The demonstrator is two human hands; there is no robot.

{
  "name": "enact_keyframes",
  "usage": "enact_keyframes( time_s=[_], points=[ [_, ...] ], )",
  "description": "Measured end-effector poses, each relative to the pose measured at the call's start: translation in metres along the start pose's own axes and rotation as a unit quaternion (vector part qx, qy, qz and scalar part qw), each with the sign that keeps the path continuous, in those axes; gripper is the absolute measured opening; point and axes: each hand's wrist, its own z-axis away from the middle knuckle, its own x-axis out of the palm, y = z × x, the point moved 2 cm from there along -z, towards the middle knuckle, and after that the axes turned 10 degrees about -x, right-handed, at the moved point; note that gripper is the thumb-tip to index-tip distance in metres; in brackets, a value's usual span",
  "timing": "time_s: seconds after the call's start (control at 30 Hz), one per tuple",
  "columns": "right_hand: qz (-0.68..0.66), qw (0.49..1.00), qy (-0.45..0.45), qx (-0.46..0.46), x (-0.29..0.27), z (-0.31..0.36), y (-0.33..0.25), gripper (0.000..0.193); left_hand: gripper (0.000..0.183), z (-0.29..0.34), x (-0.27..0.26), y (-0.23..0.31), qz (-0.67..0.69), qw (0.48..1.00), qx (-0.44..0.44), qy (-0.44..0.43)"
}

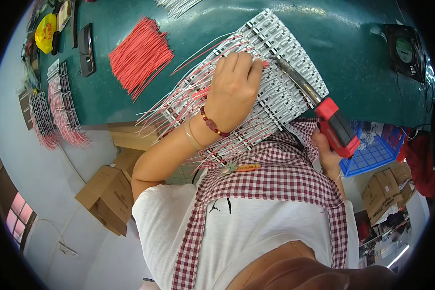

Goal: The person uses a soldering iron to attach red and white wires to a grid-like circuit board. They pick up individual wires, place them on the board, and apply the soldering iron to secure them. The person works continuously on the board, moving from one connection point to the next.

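Observation:
My left hand (234,89) is closed in a pinch over a panel (287,46) made of rows of small grey parts, with a bit of red wire at its fingertips. Red and white wires (179,104) stick out from the panel toward the left. My right hand (326,152) is wrapped round the handle of a soldering iron (336,125), red and black with a long metal barrel. The iron's tip is close to the left fingertips, over the panel; whether it touches is too small to tell.
On the green table (205,31), a pile of red wires (140,55) lies left of the panel. A phone (86,48) and more wired panels (63,96) are farther left. A black fan (405,52) stands at right; a blue crate (372,157) is below the table edge.

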Motion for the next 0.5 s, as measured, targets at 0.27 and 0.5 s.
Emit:
enact_keyframes(
  time_s=[0.27, 0.5],
  points=[
    [-0.06, 0.998, 0.022, 0.012, -0.006, 0.008, 0.009, 0.03, 0.024, 0.001, -0.001, -0.001, -0.027, 1.0, -0.002, -0.012],
    [-0.102, 0.995, 0.018, 0.002, -0.006, 0.014, 0.011, 0.029, 0.027, 0.001, -0.004, -0.002, -0.033, 0.999, 0.019, 0.005]
  ],
)
